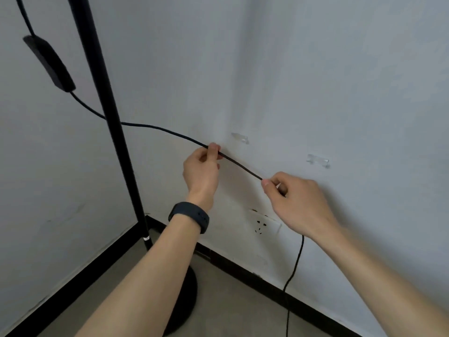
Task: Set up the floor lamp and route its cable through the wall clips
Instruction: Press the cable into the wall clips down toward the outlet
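Head view, thin black cable [239,164] stretched taut, pinched by left hand [201,170], right hand [295,203]

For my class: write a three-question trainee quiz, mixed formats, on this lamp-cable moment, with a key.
1. True or false: the cable already sits in the nearer wall clip.
2. How many clear clips show on the wall? A) one B) two C) four
3. Fill in: the wristband is on the ___ arm.

Key: 1 false, the left hand and right hand hold it below the clips; 2 B, the second clip is further right; 3 left.
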{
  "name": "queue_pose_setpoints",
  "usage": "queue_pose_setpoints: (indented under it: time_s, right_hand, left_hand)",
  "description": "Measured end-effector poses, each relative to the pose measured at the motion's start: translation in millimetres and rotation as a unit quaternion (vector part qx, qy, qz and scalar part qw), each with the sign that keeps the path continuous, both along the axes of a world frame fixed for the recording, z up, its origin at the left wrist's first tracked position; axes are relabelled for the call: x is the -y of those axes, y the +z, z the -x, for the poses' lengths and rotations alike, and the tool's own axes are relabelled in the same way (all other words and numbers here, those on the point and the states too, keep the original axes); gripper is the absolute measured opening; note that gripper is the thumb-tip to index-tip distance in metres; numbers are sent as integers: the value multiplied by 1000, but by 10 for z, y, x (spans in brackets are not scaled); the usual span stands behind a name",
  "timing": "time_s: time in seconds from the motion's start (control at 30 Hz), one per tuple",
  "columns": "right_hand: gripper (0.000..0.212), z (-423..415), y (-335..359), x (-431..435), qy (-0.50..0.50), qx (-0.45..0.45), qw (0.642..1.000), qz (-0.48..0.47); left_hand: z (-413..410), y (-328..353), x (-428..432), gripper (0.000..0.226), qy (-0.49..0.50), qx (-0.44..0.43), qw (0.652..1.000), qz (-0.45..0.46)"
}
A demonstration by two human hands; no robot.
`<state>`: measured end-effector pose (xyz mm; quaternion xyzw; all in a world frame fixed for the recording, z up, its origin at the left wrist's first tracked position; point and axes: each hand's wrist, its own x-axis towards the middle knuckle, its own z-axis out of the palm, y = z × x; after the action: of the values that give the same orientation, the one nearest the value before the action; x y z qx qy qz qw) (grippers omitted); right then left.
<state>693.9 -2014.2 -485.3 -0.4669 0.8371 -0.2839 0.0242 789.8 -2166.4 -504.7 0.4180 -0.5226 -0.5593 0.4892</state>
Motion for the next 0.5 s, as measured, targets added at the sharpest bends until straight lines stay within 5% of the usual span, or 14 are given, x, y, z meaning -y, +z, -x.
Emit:
queue_pose_setpoints:
  time_s: [0.17,0.5]
  right_hand:
    - [14,-116,315,195,-22,-91,993,66]
    - [15,-70,586,548,-20,-184,982,44]
  left_hand:
    - [61,85,48,29,13,-80,994,-69]
    - [176,61,117,33,-47,-157,981,-99]
